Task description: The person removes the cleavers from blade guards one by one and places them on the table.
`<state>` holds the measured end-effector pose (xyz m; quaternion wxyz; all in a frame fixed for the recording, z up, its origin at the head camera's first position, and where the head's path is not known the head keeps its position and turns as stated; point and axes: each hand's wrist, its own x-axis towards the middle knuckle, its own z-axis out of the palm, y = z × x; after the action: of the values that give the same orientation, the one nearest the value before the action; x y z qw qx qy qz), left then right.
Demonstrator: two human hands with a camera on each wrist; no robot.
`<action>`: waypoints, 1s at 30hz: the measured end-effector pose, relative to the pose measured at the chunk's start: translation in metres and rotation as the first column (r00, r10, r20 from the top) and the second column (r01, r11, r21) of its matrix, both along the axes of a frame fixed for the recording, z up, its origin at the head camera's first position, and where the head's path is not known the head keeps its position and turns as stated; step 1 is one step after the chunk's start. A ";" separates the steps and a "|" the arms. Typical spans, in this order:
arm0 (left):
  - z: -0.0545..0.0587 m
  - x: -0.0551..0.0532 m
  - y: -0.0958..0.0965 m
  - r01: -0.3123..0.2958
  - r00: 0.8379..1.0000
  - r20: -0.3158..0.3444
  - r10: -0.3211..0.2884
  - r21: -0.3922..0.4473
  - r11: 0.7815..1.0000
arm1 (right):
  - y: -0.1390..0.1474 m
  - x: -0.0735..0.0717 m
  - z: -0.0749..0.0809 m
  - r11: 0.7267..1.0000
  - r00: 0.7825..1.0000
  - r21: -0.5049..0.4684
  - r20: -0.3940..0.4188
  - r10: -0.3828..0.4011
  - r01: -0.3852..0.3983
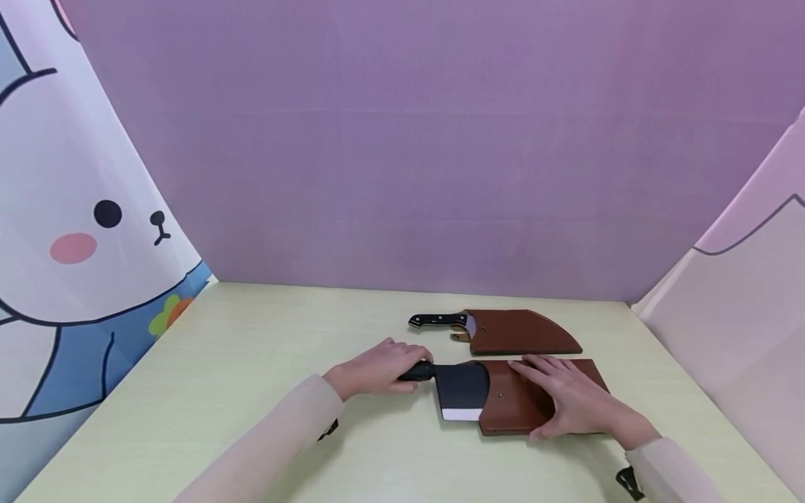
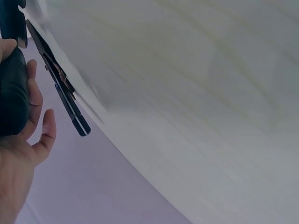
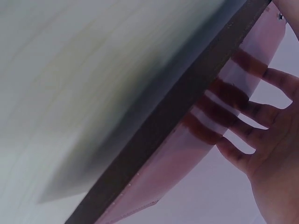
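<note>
My left hand (image 1: 391, 367) grips the black handle (image 1: 417, 372) of a cleaver, its fingers round the handle. The dark blade (image 1: 462, 388) with a bright lower edge shows between the handle and a brown leather sheath (image 1: 512, 402), which covers the rest of it. On the sheath my right hand (image 1: 575, 398) rests with spread fingers, the thumb at the near edge. In the right wrist view, straight fingers (image 3: 236, 123) touch the sheath's glossy face. The left wrist view shows the handle (image 2: 13, 93) against the palm, some fingers loosely bent.
Behind the cleaver lies a second knife, its black riveted handle (image 1: 438, 320) pointing left and its blade mostly inside a curved brown sheath (image 1: 522, 332). Both lie on a pale table (image 1: 251, 335). A purple backdrop (image 1: 402, 175) and printed cloths (image 1: 88, 161) surround the table.
</note>
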<state>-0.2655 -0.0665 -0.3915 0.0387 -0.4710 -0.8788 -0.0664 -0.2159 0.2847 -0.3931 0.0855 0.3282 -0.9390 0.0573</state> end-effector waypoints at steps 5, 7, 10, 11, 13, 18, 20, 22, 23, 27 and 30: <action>-0.001 0.000 -0.004 0.010 1.000 -0.014 -0.010 0.008 1.000 | 0.002 0.001 0.000 1.000 1.000 -0.007 0.002 -0.002 0.002; -0.001 0.000 -0.005 0.010 1.000 -0.009 -0.010 0.010 1.000 | 0.003 0.001 0.000 1.000 1.000 -0.007 0.003 -0.003 0.003; -0.002 0.000 -0.006 0.003 1.000 0.004 -0.003 0.008 1.000 | 0.004 0.001 0.000 1.000 1.000 -0.007 0.002 -0.004 0.004; -0.002 0.000 -0.007 0.001 1.000 0.008 -0.001 0.006 1.000 | 0.004 0.001 -0.001 1.000 1.000 -0.007 0.003 -0.004 0.004; -0.002 0.001 -0.008 -0.004 1.000 0.015 0.004 0.005 1.000 | 0.005 0.001 -0.001 1.000 1.000 -0.008 0.002 -0.004 0.004; -0.001 0.001 -0.012 -0.008 1.000 0.026 0.008 0.011 1.000 | 0.008 0.001 -0.001 1.000 1.000 -0.009 -0.001 -0.012 0.012; -0.002 0.001 -0.013 -0.007 1.000 0.025 0.007 0.010 1.000 | 0.008 0.001 -0.001 1.000 1.000 -0.012 0.003 -0.014 0.014; -0.002 0.000 -0.015 -0.008 1.000 0.027 0.008 0.012 1.000 | 0.009 0.002 0.000 1.000 1.000 -0.015 0.007 -0.015 0.015; -0.003 0.000 -0.015 -0.008 1.000 0.027 0.008 0.012 1.000 | 0.009 0.002 0.000 1.000 1.000 -0.016 0.009 -0.015 0.015; -0.003 0.000 -0.018 -0.014 0.999 0.040 0.013 0.022 1.000 | 0.010 0.001 -0.001 1.000 1.000 -0.016 0.021 -0.021 0.022; -0.003 0.000 -0.020 -0.024 0.998 0.056 0.022 0.026 0.999 | 0.011 0.001 -0.001 1.000 1.000 -0.014 0.019 -0.023 0.023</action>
<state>-0.2655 -0.0863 -0.3945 0.0212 -0.4582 -0.8840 -0.0906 -0.2151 0.2955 -0.3942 0.0796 0.3162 -0.9430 0.0659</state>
